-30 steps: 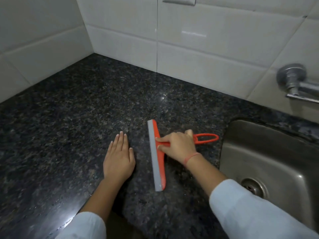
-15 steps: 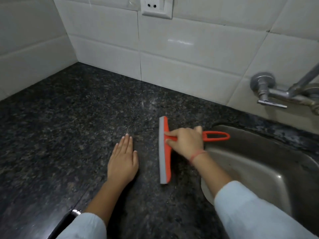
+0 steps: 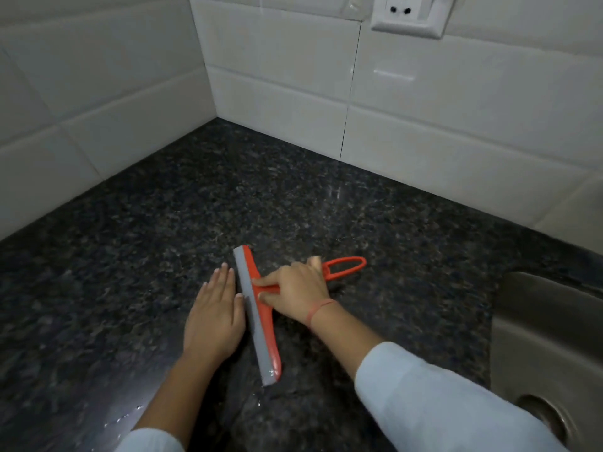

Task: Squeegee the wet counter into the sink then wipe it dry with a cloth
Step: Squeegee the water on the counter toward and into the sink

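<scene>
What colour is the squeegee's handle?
Orange. The squeegee has an orange handle and a grey blade, seen in the head view.

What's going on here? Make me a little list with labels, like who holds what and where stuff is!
Tool: orange squeegee, grey blade down on the counter
Right hand: grips the squeegee handle
Left hand: flat on the counter, fingers straight, beside the blade
Counter: dark speckled stone, water drops near the front edge
Sink: steel, to the right
Wall: white tiles with a socket

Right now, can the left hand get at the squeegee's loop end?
Probably not directly: the left hand lies flat beyond the blade, and the right hand gripping the handle sits between.
</scene>
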